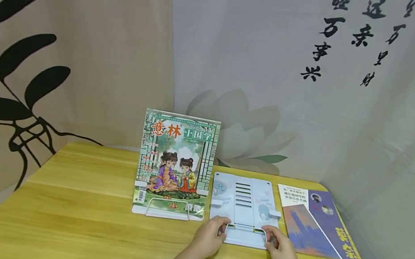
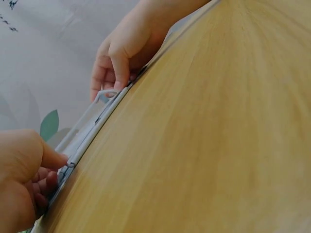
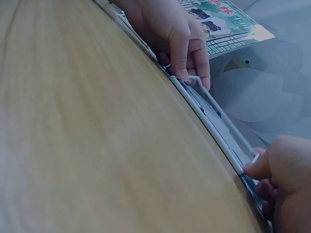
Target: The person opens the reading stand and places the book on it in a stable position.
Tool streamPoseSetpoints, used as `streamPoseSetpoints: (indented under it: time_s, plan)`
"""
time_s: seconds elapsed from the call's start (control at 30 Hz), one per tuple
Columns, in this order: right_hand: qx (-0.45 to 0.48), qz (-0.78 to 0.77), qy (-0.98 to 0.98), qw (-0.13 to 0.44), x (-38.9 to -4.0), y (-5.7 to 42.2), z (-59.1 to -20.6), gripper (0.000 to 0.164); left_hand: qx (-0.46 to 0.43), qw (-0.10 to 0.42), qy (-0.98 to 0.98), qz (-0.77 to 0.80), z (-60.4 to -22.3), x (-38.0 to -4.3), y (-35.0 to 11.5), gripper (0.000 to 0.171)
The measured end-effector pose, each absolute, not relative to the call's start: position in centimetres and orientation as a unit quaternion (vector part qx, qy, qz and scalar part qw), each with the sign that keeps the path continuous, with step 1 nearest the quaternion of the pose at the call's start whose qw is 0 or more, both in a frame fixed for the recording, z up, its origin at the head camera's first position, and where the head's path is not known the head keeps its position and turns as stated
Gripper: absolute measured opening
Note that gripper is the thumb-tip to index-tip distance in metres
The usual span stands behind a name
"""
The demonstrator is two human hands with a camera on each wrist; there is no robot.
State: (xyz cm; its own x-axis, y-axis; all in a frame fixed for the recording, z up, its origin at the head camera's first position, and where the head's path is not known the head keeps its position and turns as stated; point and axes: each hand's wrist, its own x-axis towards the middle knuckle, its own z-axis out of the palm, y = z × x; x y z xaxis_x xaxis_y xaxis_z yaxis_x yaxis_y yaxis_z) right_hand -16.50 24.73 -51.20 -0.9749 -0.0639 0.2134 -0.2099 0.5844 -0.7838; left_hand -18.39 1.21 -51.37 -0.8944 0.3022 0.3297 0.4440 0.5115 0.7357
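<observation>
Underside of book stand (image 1: 244, 216) hidden; left hand (image 1: 210, 237) and right hand (image 1: 281, 250) pinch its wire bracket (image 3: 226, 118), contact partly obscured. Stand white, slotted, with pale-blue prints.

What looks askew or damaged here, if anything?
Nothing stands out: the magazine rests on one bookstand, the purple book lies flat, and left hand and right hand hold the wire bar of another bookstand.

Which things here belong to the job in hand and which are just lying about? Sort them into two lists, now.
In the job:
white stand
its wire rest
left hand and right hand, both gripping that wire

Apparently just lying about:
magazine, propped up
second stand, supporting the magazine
purple-and-white book, untouched on the table
</observation>
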Motion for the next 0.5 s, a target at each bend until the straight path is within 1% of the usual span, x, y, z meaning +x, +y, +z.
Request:
streamPoseSetpoints:
  time_s: [0.27,0.5]
  plan:
    - [0.093,0.462,-0.878,0.088,-15.97,24.72,-51.50,0.040,-0.224,0.053,-0.853,-0.469,-51.15,-18.20,1.03,0.036]
    - [0.070,0.470,-0.876,0.085,-15.72,25.14,-51.55,0.040,-0.220,0.048,-0.829,-0.512,-51.47,-18.37,1.22,0.035]
